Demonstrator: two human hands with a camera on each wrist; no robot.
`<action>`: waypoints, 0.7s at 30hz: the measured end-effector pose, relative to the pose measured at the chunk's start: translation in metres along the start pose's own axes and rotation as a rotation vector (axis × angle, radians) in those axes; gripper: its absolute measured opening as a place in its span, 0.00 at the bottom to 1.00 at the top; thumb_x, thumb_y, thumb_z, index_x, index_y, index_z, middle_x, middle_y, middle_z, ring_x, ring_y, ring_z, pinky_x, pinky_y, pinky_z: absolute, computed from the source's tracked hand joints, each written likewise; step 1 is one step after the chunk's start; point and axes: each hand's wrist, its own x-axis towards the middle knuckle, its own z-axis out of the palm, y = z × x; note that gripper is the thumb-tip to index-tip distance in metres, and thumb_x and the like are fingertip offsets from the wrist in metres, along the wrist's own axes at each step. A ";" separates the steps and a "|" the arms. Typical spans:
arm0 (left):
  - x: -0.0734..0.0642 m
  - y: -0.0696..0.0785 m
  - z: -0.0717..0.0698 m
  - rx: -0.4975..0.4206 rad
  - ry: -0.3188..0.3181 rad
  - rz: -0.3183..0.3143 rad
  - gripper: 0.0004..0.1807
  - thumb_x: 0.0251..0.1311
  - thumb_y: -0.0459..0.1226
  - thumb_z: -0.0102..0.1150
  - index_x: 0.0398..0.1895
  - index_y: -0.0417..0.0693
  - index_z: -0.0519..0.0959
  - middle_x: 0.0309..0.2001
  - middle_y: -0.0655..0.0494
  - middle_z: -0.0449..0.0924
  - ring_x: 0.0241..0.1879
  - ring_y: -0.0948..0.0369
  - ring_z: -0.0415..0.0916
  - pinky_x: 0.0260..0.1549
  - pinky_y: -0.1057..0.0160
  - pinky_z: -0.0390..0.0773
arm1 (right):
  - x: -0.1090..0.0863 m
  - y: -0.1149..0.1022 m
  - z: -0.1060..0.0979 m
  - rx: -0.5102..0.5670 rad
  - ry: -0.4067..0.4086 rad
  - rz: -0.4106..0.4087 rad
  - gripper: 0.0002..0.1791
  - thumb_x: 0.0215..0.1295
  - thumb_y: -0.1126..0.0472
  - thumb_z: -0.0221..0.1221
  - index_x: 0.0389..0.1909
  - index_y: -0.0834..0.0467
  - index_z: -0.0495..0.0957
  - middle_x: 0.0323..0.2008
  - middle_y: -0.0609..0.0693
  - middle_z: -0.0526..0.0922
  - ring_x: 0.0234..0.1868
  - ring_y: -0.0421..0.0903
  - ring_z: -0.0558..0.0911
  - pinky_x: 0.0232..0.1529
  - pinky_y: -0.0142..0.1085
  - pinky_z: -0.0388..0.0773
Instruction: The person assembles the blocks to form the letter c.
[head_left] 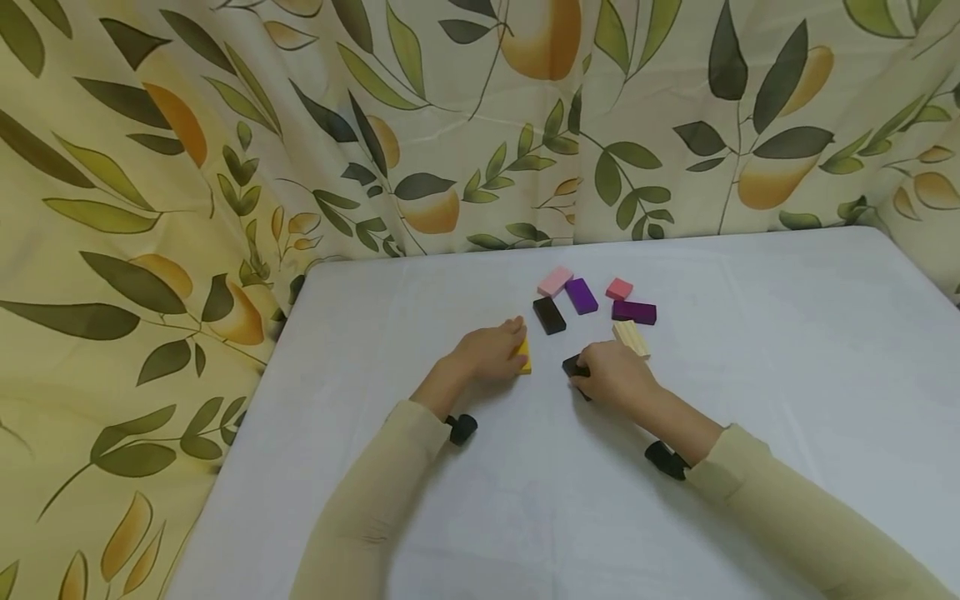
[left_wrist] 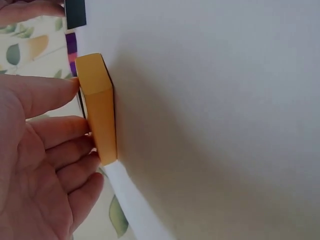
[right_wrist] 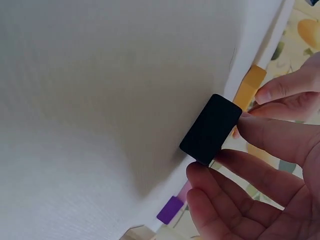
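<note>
Slanting lengthwise up rightward, right wrist view: black block [right_wrist: 210, 129].

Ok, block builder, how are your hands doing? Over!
Left hand holds yellow block. Right hand holds black block. Pale block close beside right hand.

Long pale-khaki sleeves [head_left: 375, 512]; small, rounded, black wrist-worn devices [head_left: 463, 429].

Yellow block [left_wrist: 102, 122]; black block [right_wrist: 211, 129]; white table [head_left: 787, 367]; beige sleeves [head_left: 375, 517]; cream curtain [head_left: 517, 179], leaf-patterned
</note>
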 end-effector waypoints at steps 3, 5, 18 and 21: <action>-0.005 0.003 0.002 0.009 0.019 0.015 0.32 0.67 0.47 0.40 0.70 0.41 0.53 0.70 0.50 0.47 0.68 0.59 0.47 0.60 0.62 0.57 | -0.004 -0.001 0.001 0.003 0.024 -0.016 0.14 0.55 0.61 0.64 0.35 0.69 0.82 0.31 0.59 0.82 0.29 0.49 0.76 0.32 0.42 0.75; -0.007 0.005 0.003 0.014 0.033 0.016 0.32 0.67 0.47 0.41 0.69 0.41 0.54 0.70 0.50 0.47 0.68 0.60 0.48 0.60 0.62 0.58 | -0.007 -0.002 0.002 0.002 0.039 -0.027 0.14 0.54 0.61 0.65 0.35 0.69 0.82 0.32 0.60 0.82 0.29 0.49 0.76 0.33 0.42 0.76; -0.017 0.013 0.009 0.040 0.020 0.024 0.32 0.67 0.47 0.41 0.69 0.41 0.55 0.70 0.50 0.48 0.67 0.59 0.49 0.59 0.62 0.59 | -0.020 -0.008 0.007 0.012 0.031 -0.070 0.13 0.53 0.61 0.66 0.35 0.68 0.82 0.32 0.58 0.82 0.32 0.50 0.78 0.37 0.45 0.77; -0.020 0.016 0.010 0.047 0.012 0.031 0.32 0.67 0.48 0.41 0.69 0.42 0.54 0.70 0.50 0.48 0.67 0.58 0.51 0.59 0.62 0.60 | -0.023 -0.011 0.008 0.013 0.017 -0.077 0.14 0.53 0.61 0.66 0.36 0.68 0.82 0.33 0.59 0.83 0.34 0.50 0.79 0.39 0.46 0.77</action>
